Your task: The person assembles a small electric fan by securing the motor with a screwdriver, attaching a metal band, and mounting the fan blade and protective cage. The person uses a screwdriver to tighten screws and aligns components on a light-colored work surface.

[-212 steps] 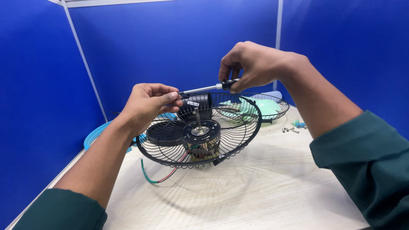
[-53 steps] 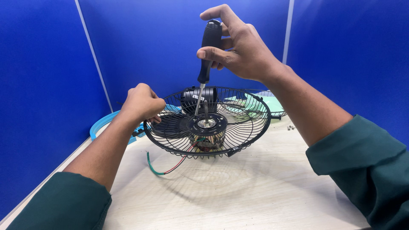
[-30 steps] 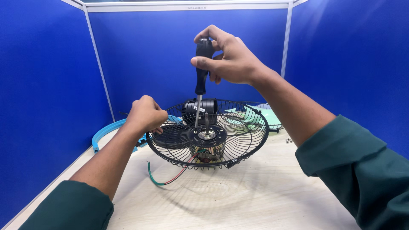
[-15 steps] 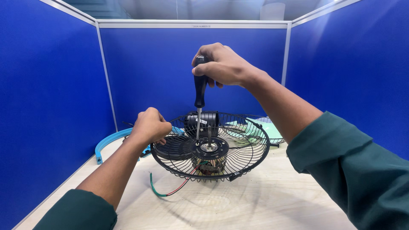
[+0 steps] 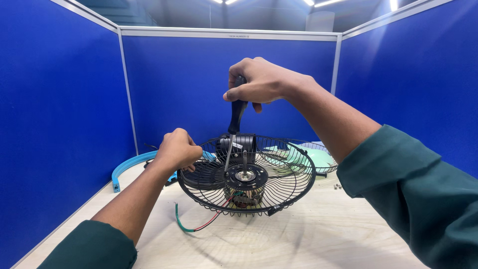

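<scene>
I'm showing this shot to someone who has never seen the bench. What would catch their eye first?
Probably the black wire fan guard in the middle, raised above the pale table, with the motor at its centre. The right hand holds a black-handled screwdriver upright over it, tip down near the hub, while the left hand has a grip on the guard's left rim. Bright blue partition walls surround everything.

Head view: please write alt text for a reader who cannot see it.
A right hand holds a screwdriver upright, tip down at the hub of a black wire fan guard, while the left hand grips the guard's rim. The guard is above a pale table between blue partitions.
</scene>
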